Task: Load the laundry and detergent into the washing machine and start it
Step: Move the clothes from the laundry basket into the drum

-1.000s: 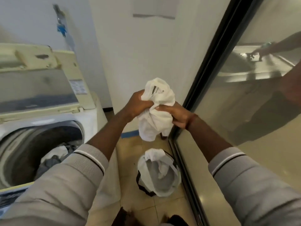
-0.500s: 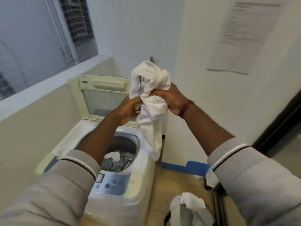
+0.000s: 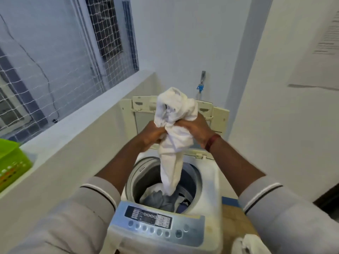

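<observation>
A white top-loading washing machine (image 3: 207,186) stands below me with its lid (image 3: 139,105) raised at the back. Grey, white and dark clothes (image 3: 163,198) lie in its drum. I hold a bunched white garment (image 3: 176,114) over the drum opening. My left hand (image 3: 150,134) grips it from the left and my right hand (image 3: 197,128) from the right. The garment's lower end hangs down into the drum and touches the clothes there. The control panel (image 3: 156,222) with several round buttons faces me at the front.
A low wall ledge (image 3: 77,121) runs along the left, with a green basket (image 3: 11,162) on it. A netted window is above the ledge. A tap (image 3: 200,85) sits on the wall behind the machine. White laundry (image 3: 251,242) lies at the lower right, on the floor side.
Both hands carried the white garment from above the laundry basket on the floor leftward to over the open drum. Its lower end now hangs inside the drum.
</observation>
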